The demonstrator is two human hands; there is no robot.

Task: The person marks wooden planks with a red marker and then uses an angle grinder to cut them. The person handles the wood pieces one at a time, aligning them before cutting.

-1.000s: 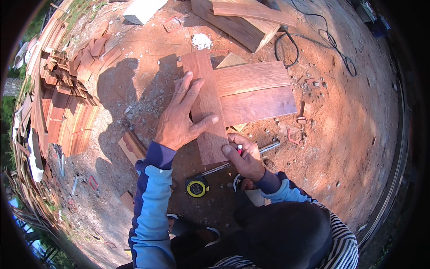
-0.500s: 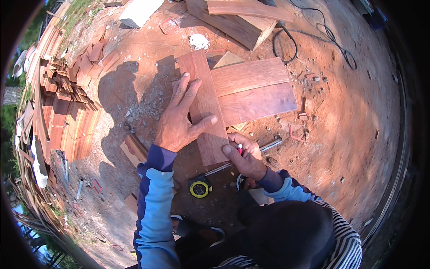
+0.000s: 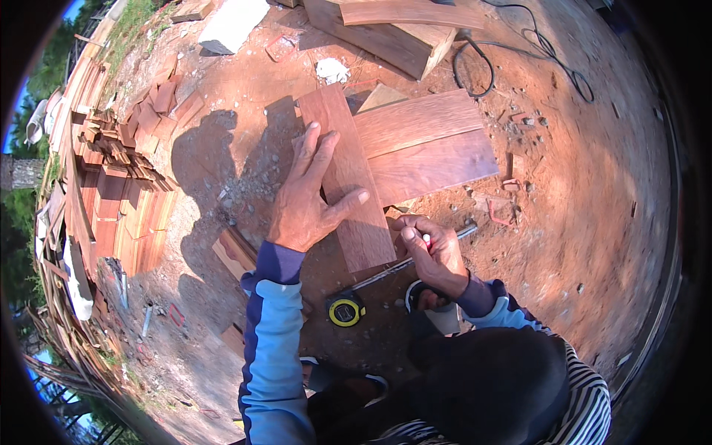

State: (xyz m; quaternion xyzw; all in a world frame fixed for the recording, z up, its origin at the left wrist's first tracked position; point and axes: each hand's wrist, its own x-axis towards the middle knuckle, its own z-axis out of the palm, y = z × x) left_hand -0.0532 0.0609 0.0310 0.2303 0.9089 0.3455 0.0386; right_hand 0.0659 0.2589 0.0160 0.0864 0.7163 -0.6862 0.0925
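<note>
My left hand point(image 3: 308, 189) lies with fingers spread on a reddish wooden board point(image 3: 359, 229), which crosses two side-by-side boards point(image 3: 437, 148) at their left end. My right hand point(image 3: 434, 252) is closed on a small red-and-white pen or pencil point(image 3: 426, 241), just off the lower right end of the crossing board. Below the boards a metal rod point(image 3: 378, 274) lies on a slant, with a yellow-and-black tape measure point(image 3: 345, 311) near its lower end. A short striped wooden piece point(image 3: 231, 254) lies left of my left wrist.
Stacked planks point(image 3: 126, 222) and loose offcuts point(image 3: 148, 115) fill the left side. A timber beam point(image 3: 378, 44), a black cable point(image 3: 571, 74), a white object point(image 3: 230, 22) and a crumpled white scrap point(image 3: 332, 70) lie toward the back. The ground is reddish dirt point(image 3: 578, 222) with scattered debris.
My right hand has shifted right, its thumb coming off the board's edge while still holding the pen. My left hand stays on the board. The whole view has shifted slightly.
</note>
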